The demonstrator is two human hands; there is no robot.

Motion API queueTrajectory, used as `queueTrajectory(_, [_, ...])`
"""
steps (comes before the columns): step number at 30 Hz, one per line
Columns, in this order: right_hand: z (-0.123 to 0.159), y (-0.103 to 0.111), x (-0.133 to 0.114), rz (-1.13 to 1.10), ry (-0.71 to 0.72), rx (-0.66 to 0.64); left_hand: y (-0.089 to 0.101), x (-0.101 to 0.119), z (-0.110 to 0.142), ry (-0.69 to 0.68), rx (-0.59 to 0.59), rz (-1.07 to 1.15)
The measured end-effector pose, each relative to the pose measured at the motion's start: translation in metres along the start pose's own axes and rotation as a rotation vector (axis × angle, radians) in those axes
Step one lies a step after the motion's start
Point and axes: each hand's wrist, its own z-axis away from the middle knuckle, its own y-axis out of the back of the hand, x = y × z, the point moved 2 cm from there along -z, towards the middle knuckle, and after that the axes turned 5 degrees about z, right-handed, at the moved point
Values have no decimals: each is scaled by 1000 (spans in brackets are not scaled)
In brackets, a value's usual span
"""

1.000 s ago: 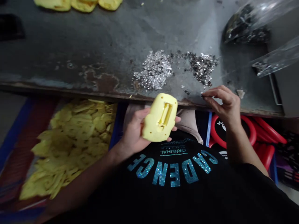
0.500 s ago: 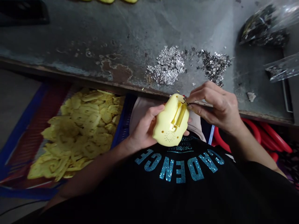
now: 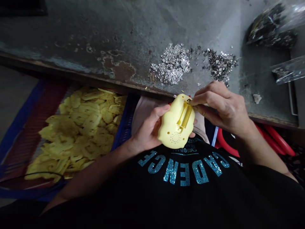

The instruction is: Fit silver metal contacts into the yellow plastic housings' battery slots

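Observation:
My left hand point(image 3: 152, 127) is wrapped round a yellow plastic housing point(image 3: 170, 128), which has a battery slot, screw holes and a dotted speaker grille facing up. At the far end of that slot, my right hand point(image 3: 220, 106) pinches a small metal battery contact point(image 3: 188, 100) against the housing; the fingers partly cover it. On the metal workbench point(image 3: 83, 35) beyond the hands lie a pile of bright silver contacts point(image 3: 172, 63) and a darker pile of contacts point(image 3: 220, 65).
Left of my lap, a blue crate point(image 3: 126, 117) holds a heap of yellow plastic shells point(image 3: 81, 127). Red ring-shaped parts point(image 3: 274, 140) sit below the bench at right. Plastic bags of metal pieces point(image 3: 271, 28) lie at the back right. The bench edge runs just beyond the housing.
My right hand has come from the bench edge with the contact to the far end of the housing's slot. The left hand still holds the housing. The view has shifted.

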Motion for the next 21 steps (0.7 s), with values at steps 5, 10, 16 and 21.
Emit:
queueTrajectory(5, [-3, 2, 4, 36, 11, -103, -2, 0, 0, 9, 4, -7])
queueTrajectory(10, [-7, 2, 6, 45, 20, -168, -9, -1, -1, 5, 34, 1])
queueTrajectory(16, [-2, -2, 5, -11, -38, -86, -8, -2, -1, 2, 76, 24])
queueTrajectory(21, [7, -7, -1, -22, -118, 33, -4, -2, -1, -15, 92, 37])
